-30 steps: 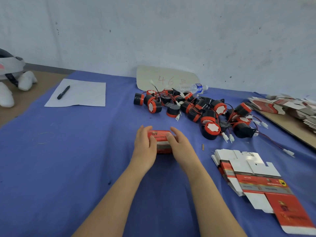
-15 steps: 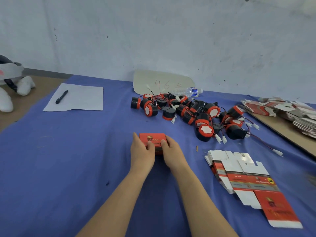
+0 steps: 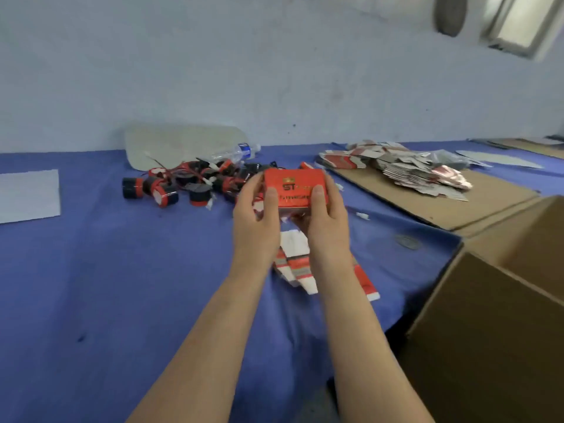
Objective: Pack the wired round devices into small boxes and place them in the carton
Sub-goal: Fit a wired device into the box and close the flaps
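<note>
The small red box (image 3: 293,186) is held up between both hands over the blue cloth of the table (image 3: 122,270), its printed face turned toward the camera. The left hand (image 3: 254,221) grips the left end of the box, thumb laid on the printed face and fingers curled round the side. The right hand (image 3: 328,221) grips the right end in the same way. The box appears closed. The pile of wired round devices (image 3: 180,186), black with red bands, lies on the cloth behind and to the left of the box. A stack of flat box blanks (image 3: 297,265) lies on the cloth below the hands. The open brown carton (image 3: 488,331) stands at the right edge of the table, well apart from the box. A second heap of blanks (image 3: 421,174) rests on a cardboard sheet (image 3: 442,206) beyond the carton. A water bottle (image 3: 236,151) lies behind the devices.
</note>
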### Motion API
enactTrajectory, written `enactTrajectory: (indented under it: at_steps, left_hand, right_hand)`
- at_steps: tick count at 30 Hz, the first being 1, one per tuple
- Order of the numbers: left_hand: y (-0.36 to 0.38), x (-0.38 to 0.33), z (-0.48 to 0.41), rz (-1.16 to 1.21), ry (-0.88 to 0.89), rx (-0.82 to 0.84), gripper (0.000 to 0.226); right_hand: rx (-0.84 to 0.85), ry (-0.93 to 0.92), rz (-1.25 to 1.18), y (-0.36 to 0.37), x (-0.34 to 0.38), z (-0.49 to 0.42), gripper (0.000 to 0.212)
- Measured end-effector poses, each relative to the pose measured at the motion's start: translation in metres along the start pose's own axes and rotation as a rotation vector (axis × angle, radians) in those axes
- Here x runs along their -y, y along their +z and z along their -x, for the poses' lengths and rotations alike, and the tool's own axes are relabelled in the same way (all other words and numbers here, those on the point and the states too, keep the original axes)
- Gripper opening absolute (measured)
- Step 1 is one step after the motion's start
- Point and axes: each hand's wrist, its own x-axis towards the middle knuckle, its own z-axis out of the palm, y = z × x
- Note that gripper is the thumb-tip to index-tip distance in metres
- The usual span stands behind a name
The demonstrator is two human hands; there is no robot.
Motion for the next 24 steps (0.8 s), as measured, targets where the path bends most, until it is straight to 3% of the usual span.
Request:
enactTrajectory:
  at_steps: [3, 6, 10, 12, 14, 16, 18, 20, 24]
  left_hand:
    - [0.093, -0.024, 0.034, 0.081, -0.047, 0.241, 0.018]
    - [0.182, -0.049, 0.087, 0.114, -0.151, 0.515, 0.028]
    - [0.254, -0.079, 0.162, 0.044, -0.170, 0.996, 0.027]
    - [0.274, -0.092, 0.191, -0.002, -0.244, 1.246, 0.040]
    - [0.287, -0.096, 0.208, -0.024, -0.310, 1.368, 0.058]
    - [0.290, -0.095, 0.213, 0.049, -0.349, 1.348, 0.058]
    - [0.280, -0.093, 0.205, 0.259, -0.440, 1.208, 0.044]
    - [0.265, -0.086, 0.186, 0.352, -0.414, 0.995, 0.027]
    - [0.214, -0.047, 0.131, 0.185, -0.292, 0.462, 0.017]
  right_hand:
    - [-0.307, -0.081, 0.132, -0.092, 0.048, -0.002, 0.031]
    - [-0.616, -0.147, 0.380, -0.186, 0.094, 0.012, 0.034]
    - [-0.912, -0.011, 0.849, -0.285, 0.135, 0.048, 0.047]
    - [-1.054, 0.059, 1.023, -0.310, 0.150, 0.066, 0.054]
    - [-1.149, -0.037, 1.091, -0.317, 0.159, 0.079, 0.057]
    - [-1.148, -0.265, 1.073, -0.310, 0.157, 0.085, 0.051]
    - [-0.987, -0.453, 0.907, -0.292, 0.150, 0.081, 0.041]
    - [-0.751, -0.466, 0.676, -0.268, 0.140, 0.073, 0.029]
    - [-0.484, -0.320, 0.398, -0.217, 0.092, 0.052, 0.030]
